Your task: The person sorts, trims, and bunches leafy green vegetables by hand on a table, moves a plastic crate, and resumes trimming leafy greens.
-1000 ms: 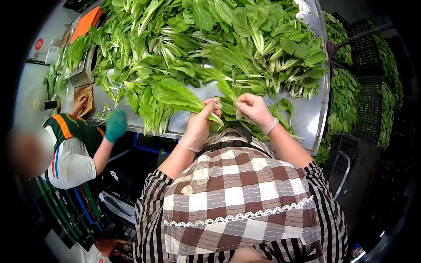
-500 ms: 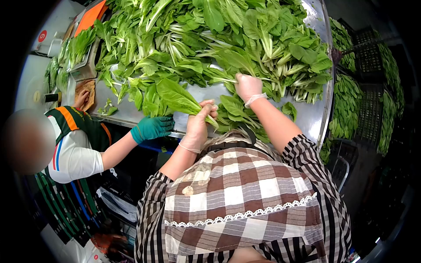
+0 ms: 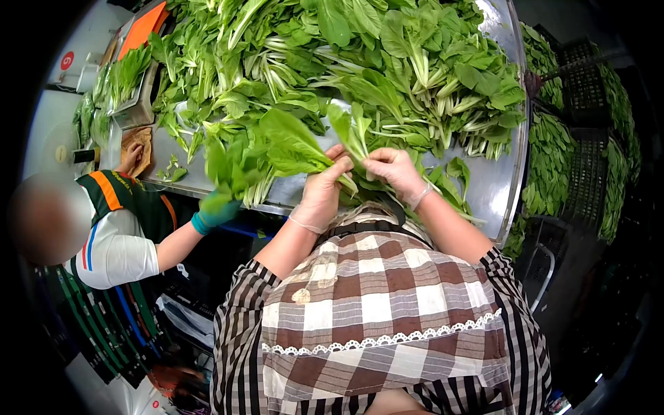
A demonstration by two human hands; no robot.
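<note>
Both of my hands wear thin clear gloves and meet above the front edge of the metal table (image 3: 282,194). My left hand (image 3: 324,192) is closed round the stem end of a large leafy green (image 3: 294,142), whose leaves point up and to the left. Right beside it, my right hand (image 3: 395,173) pinches the base of a smaller leafy green (image 3: 351,131), held upright with its leaves spread. Loose greens (image 3: 453,183) lie on the table just right of my right hand. Behind both hands rises a big pile of greens (image 3: 422,62).
At the left a person (image 3: 124,235) in a green glove (image 3: 216,216) handles leaves near the table edge. A metal tray (image 3: 135,104) and an orange board (image 3: 143,31) stand at the back left. Black crates (image 3: 586,166) of greens are at the right.
My right hand has moved left and down from the pile, now with a small green in it. My left hand has shifted slightly right and up. The co-worker's gloved hand now has leaves over it.
</note>
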